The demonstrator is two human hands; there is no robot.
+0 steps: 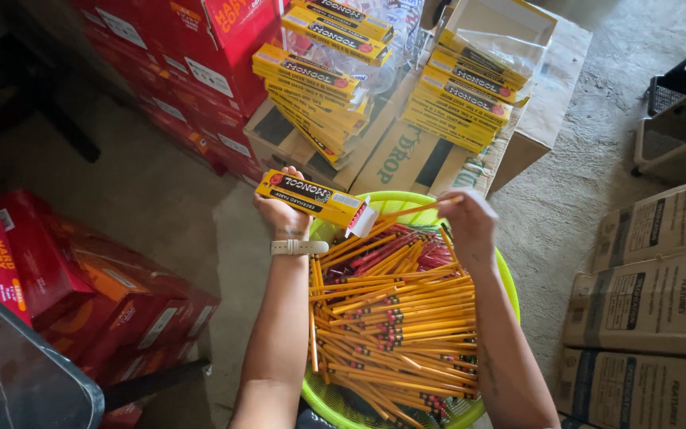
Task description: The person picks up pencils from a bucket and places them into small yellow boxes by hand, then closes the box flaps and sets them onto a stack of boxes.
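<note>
On the concrete floor (160,199) (cartons around), hands hold pencil box (311,199).

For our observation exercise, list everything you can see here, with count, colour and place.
pencil box: one, yellow, open, in left hand
loose pencils: many, yellow, in basket
basket: one, lime green, below hands
stacked pencil boxes: two piles, yellow, on cardboard cartons
cardboard cartons: several, brown, right and top
red boxes: many, left
watch: one, white, left wrist
left hand: holds box
right hand: holds pencils at box mouth
</note>
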